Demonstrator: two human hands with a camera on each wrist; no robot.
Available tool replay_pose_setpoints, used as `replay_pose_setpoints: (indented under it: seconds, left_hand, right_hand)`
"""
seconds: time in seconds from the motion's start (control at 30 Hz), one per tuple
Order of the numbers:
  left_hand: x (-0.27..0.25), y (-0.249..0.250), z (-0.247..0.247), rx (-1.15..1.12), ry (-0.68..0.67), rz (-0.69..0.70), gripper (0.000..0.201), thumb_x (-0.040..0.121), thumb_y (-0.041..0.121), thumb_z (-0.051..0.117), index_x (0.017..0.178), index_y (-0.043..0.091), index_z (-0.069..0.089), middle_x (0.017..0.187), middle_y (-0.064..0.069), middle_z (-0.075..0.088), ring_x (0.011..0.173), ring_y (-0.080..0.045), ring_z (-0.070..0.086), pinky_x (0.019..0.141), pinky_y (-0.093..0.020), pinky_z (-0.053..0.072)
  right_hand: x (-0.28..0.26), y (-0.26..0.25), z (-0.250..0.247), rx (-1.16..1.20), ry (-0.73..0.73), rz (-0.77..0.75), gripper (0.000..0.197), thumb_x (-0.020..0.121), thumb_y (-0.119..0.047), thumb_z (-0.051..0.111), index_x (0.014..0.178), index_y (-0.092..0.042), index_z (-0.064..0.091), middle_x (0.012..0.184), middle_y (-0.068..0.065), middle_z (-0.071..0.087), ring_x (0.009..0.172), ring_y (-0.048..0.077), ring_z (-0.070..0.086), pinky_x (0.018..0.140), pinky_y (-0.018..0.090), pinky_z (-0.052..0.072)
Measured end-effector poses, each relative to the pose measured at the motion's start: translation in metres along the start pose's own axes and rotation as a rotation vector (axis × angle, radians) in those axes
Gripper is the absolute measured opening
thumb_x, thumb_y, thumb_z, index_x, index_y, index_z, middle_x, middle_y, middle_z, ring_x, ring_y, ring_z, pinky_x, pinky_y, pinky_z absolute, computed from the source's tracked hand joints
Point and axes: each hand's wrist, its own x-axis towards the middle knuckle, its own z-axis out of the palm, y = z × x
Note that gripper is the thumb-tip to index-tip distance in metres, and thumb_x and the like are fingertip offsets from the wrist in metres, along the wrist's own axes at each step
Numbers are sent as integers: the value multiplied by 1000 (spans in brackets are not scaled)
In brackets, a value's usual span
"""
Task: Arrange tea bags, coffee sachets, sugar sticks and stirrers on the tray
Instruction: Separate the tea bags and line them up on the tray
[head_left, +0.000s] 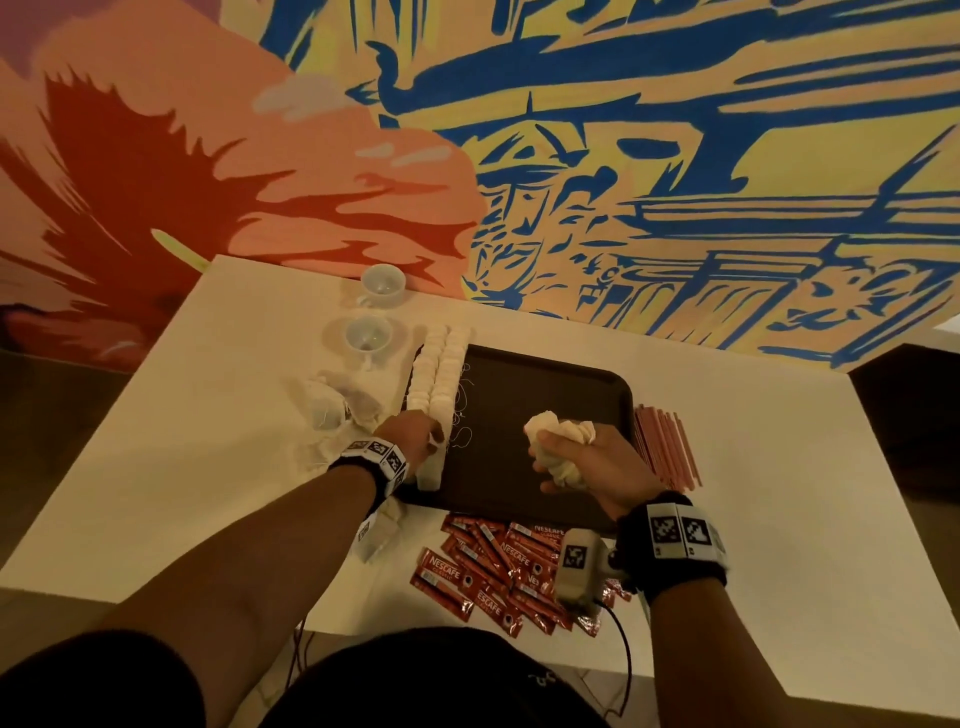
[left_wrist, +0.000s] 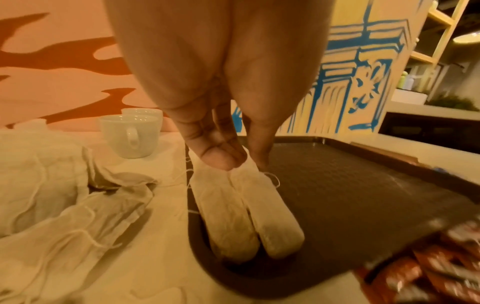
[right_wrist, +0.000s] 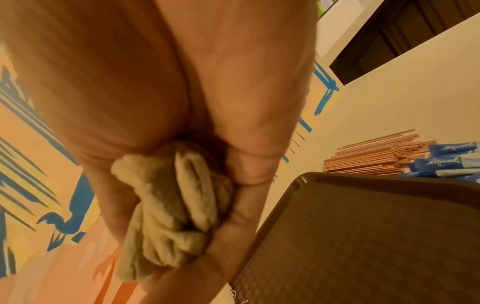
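Tea bags going in rows on the brown tray

At the tray's (head_left: 545, 395) left edge, the left hand (head_left: 415, 436) pinches the end of a tea bag (left_wrist: 270, 207) lying in the rows (head_left: 439, 364). In the middle of the frame the right hand (head_left: 587, 462) closes around a bunch of tea bags (head_left: 558, 441) above the tray. Coffee sachets (head_left: 498, 566) lie below it, stirrers (head_left: 667, 447) at its right.

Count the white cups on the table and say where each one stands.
2. The near cup stands on the table left of the tray; the far cup stands behind it, by the wall. None seems hidden.
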Motion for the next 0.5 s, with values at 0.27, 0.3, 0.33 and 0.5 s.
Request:
replay_pose_setpoints:
  seconds: [0.27,0.3,0.33,0.5]
  left_hand:
    - [-29,7,-36,-429,343,-58,16,95,21,64,109,22,71,104,4,65,96,-14,60,83,-25,46]
    - [-36,10,-40,-504,365,-69,14,95,20,65,107,21,72,100,6,64,92,-12,60,79,-22,45]
    - [-43,13,-43,-576,381,-67,12,95,19,66,105,21,72,98,9,65,88,-9,60,75,-19,44]
    - [-86,35,-56,-865,402,-58,10,97,20,64,100,22,73,95,4,71,75,-13,64,59,-23,52]
  right_hand:
    - [4,-6,-14,19,-38,-103,25,94,-19,70,117,-11,66,102,9,77,92,20,71,66,32,58]
    - [4,-6,-15,22,-31,-116,25,93,-21,71,116,-11,67,102,9,77,91,20,71,65,32,57]
    - [3,-6,-16,28,-19,-129,24,92,-23,72,113,-11,69,101,9,77,88,19,71,64,31,57]
    - [-1,-4,-20,59,3,-188,22,87,-24,79,103,-10,75,91,8,77,76,14,71,58,30,55]
